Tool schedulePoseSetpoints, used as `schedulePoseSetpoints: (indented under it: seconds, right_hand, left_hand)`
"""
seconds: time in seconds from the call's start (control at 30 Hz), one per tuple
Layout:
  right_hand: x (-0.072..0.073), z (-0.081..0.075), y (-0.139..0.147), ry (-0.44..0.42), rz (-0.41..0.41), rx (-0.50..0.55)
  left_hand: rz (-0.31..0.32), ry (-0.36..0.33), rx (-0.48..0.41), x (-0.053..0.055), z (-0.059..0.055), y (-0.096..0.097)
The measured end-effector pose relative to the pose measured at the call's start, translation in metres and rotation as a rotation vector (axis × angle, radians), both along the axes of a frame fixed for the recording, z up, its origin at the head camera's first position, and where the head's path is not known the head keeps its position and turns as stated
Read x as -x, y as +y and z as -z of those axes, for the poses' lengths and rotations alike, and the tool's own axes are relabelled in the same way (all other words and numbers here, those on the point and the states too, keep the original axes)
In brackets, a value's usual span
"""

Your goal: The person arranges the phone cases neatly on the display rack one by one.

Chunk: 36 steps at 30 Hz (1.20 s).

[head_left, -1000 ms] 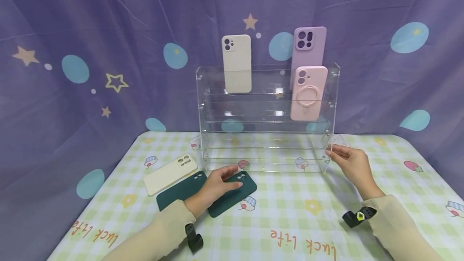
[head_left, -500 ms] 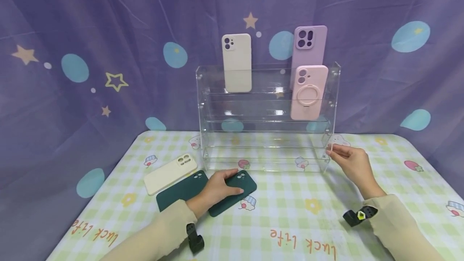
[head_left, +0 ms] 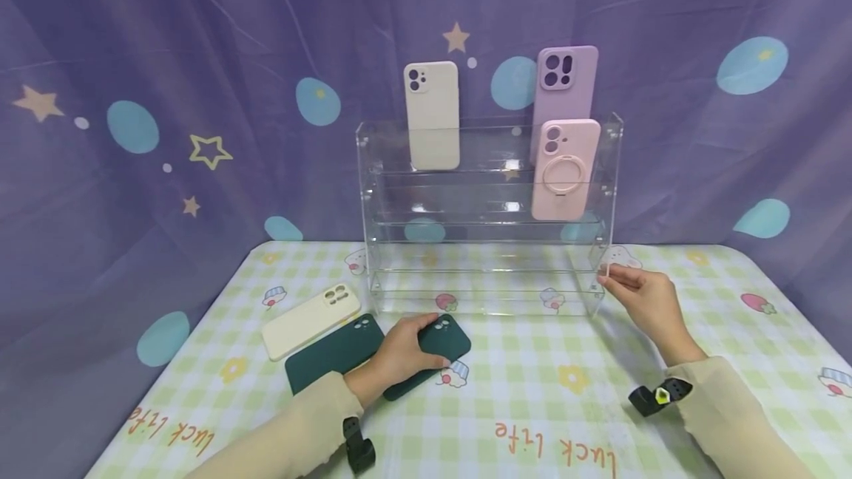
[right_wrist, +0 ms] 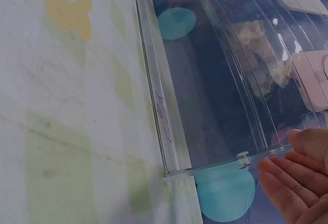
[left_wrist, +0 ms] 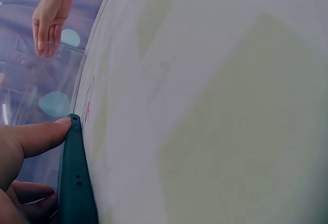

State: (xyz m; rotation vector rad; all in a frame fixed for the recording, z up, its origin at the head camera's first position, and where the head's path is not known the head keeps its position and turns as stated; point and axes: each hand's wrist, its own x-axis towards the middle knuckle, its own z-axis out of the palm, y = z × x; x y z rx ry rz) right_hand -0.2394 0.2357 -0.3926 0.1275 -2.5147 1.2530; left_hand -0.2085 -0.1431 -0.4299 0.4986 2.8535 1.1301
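Holding, lower ctr.: your L hand (head_left: 402, 352), oblong dark-green phone case (head_left: 455, 339); mid-rt.: R hand (head_left: 644, 307), clear acrylic rack (head_left: 489, 270). Pinch case edges evenly.

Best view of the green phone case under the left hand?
Head: the green phone case shows its back and camera cutouts, though the left hand covers part. Left wrist gives only a narrow side, cut off at the bottom. Right wrist: not visible.
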Motion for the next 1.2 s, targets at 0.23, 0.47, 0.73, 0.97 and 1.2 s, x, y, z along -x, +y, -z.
schedulePoseSetpoints:
  seconds: [0.23,0.47,0.73,0.97,1.2]
  right_hand:
    - [0.001,0.001,0.0,-0.006,-0.001,0.025]
    - [0.0,0.001,0.0,0.0,0.012,0.009]
    - [0.0,0.001,0.0,0.004,0.007,-0.002]
    - [-0.001,0.001,0.0,0.012,0.016,-0.015]
    - [-0.002,0.001,-0.002,0.03,0.016,-0.011]
  left_hand:
    - [0.013,0.02,0.049,-0.006,-0.006,0.002]
    - [0.052,0.001,0.059,-0.006,-0.007,0.002]
    - [0.052,-0.014,-0.067,-0.002,-0.01,-0.001]
    - [0.051,-0.081,-0.219,0.003,-0.018,-0.005]
    - [0.056,-0.274,-0.33,0.003,-0.03,-0.012]
